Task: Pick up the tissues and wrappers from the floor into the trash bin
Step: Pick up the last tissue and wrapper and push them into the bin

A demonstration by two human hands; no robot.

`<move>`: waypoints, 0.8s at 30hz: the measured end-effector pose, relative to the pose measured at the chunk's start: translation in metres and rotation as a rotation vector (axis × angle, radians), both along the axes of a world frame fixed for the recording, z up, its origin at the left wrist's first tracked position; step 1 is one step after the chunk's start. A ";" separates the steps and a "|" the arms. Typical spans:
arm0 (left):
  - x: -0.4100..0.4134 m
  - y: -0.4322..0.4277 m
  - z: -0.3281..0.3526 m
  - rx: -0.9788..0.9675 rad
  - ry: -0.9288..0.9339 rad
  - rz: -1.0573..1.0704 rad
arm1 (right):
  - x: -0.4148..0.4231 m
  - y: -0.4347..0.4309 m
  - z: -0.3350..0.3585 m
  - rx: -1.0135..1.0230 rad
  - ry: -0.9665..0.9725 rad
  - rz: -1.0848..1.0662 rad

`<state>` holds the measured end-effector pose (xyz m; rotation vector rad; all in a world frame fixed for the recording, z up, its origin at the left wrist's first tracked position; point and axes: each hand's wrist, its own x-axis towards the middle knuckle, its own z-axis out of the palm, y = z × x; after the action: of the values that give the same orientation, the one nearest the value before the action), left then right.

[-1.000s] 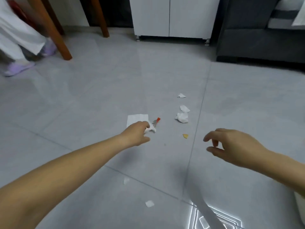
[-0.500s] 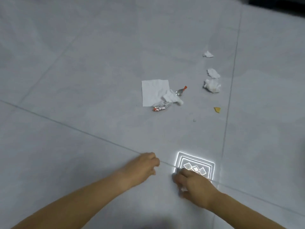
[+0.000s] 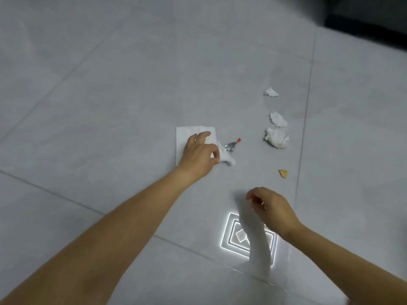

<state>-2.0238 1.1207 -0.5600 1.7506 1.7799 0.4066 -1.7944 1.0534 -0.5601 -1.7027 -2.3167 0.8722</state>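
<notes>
Grey tiled floor (image 3: 110, 95) with thin grout lines, flat white tissue (image 3: 187, 133) at centre, silver wrapper with orange tip (image 3: 232, 145) just toward 3 o'clock, three crumpled tissues (image 3: 277, 137) in a line toward 2 o'clock, small yellow scrap (image 3: 283, 173) toward 4 o'clock, bright square light reflection (image 3: 233, 234) toward 5 o'clock

Grey glossy tiled floor (image 3: 110, 84), large tiles with thin grout lines (image 3: 305, 119) crossing. Bright white square ceiling-light reflection (image 3: 231, 234) on the tile near bottom centre. Dark furniture base (image 3: 370, 29) at top right corner, blurred.
</notes>
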 end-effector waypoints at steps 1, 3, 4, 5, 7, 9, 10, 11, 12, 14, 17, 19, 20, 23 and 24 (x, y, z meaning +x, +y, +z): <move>0.005 0.008 -0.002 -0.069 0.020 -0.005 | 0.008 0.021 0.002 0.005 0.002 -0.022; 0.011 0.018 -0.010 -0.161 0.064 -0.014 | 0.024 0.061 0.004 0.027 0.017 -0.100; 0.014 0.020 -0.016 -0.169 0.097 -0.021 | 0.032 0.078 0.004 0.038 0.053 -0.174; 0.016 0.023 -0.022 -0.151 0.147 -0.038 | 0.041 0.092 0.004 0.043 0.121 -0.265; 0.017 0.026 -0.033 -0.071 0.262 -0.084 | 0.060 0.110 -0.002 0.017 0.280 -0.430; 0.017 0.028 -0.037 -0.009 0.318 -0.103 | 0.073 0.117 -0.014 -0.040 0.288 -0.446; 0.018 0.028 -0.036 0.009 0.312 -0.109 | 0.077 0.117 -0.021 -0.085 0.267 -0.420; 0.021 0.028 -0.034 0.034 0.277 -0.110 | 0.078 0.116 -0.026 -0.137 0.247 -0.393; 0.024 0.028 -0.032 0.064 0.211 -0.092 | 0.078 0.115 -0.031 -0.185 0.232 -0.364; 0.034 0.025 -0.027 0.057 0.100 -0.016 | 0.076 0.116 -0.038 -0.206 0.158 -0.262; 0.057 0.019 -0.027 -0.054 0.087 0.033 | 0.077 0.120 -0.040 -0.081 0.028 -0.134; 0.076 0.011 -0.026 -0.073 -0.041 0.078 | 0.083 0.118 -0.037 0.008 -0.077 -0.124; 0.085 0.005 -0.025 -0.070 -0.106 0.098 | 0.085 0.117 -0.036 0.033 -0.153 -0.118; 0.105 -0.014 -0.023 -0.079 -0.136 0.081 | 0.090 0.113 -0.036 0.046 -0.334 -0.060; 0.108 -0.019 -0.022 -0.097 -0.130 0.070 | 0.090 0.111 -0.036 0.046 -0.353 -0.037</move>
<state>-1.9161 1.1020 -0.5825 1.5628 1.7427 0.4448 -1.7044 1.1649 -0.5966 -2.0107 -2.4826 0.5417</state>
